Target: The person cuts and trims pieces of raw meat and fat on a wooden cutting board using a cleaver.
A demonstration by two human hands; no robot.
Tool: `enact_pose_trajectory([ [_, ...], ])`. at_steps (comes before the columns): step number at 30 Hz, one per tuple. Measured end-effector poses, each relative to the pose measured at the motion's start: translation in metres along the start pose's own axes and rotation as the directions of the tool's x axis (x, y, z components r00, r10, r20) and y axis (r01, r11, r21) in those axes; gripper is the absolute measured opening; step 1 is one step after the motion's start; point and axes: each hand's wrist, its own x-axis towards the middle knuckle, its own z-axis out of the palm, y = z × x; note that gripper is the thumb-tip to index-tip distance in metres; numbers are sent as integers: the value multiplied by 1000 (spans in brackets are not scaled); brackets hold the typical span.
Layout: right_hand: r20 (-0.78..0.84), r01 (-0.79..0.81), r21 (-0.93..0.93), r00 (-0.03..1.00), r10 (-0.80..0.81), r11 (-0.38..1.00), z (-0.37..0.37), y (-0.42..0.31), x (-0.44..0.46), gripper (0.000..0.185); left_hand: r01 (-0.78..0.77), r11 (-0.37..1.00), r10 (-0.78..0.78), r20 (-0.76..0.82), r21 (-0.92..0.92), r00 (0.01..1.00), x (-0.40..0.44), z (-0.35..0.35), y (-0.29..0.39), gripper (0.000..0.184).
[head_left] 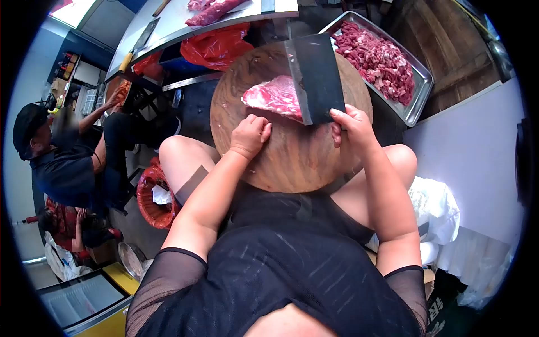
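Perhaps we could nick our curled, seemingly empty left hand (252, 135) if the pink, marbled meat slab (274, 96) slips beside the broad, dark metal cleaver (320, 78) our right hand (355, 124) grips.

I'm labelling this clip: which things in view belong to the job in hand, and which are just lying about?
In use:
- cleaver, in the right hand
- meat piece, by the left hand
- round wooden block
- metal tray of cut meat, probably

Lying about, seemingly:
- yellow-handled knife
- red plastic bag
- white bag
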Motion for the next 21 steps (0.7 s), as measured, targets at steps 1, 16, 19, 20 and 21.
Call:
enact_pose_trajectory([
  [1, 7, 9, -3, 1000, -9, 1000, -2, 0, -1, 17, -2, 1000, 2, -10, 6, 1000, 0, 0, -2, 13],
  [16, -178, -85, 69, 979, 96, 994, -4, -11, 2, 17, 191, -514, -413, 436, -836, 800, 210, -121, -74, 37],
  [19, -180, -105, 80, 976, 118, 991, -5, -11, 9, 16, -27, -365, -666, 241, -931, 706, 327, -150, -94, 53],
  [20, -180, -116, 81, 975, 129, 990, -5, -12, 10, 16, 19, -312, -563, 201, -950, 802, 352, -156, -100, 55],
  [21, -181, -129, 83, 973, 143, 988, -5, -12, 12, 16, 91, -204, -533, 188, -975, 825, 377, -152, -115, 57],
])
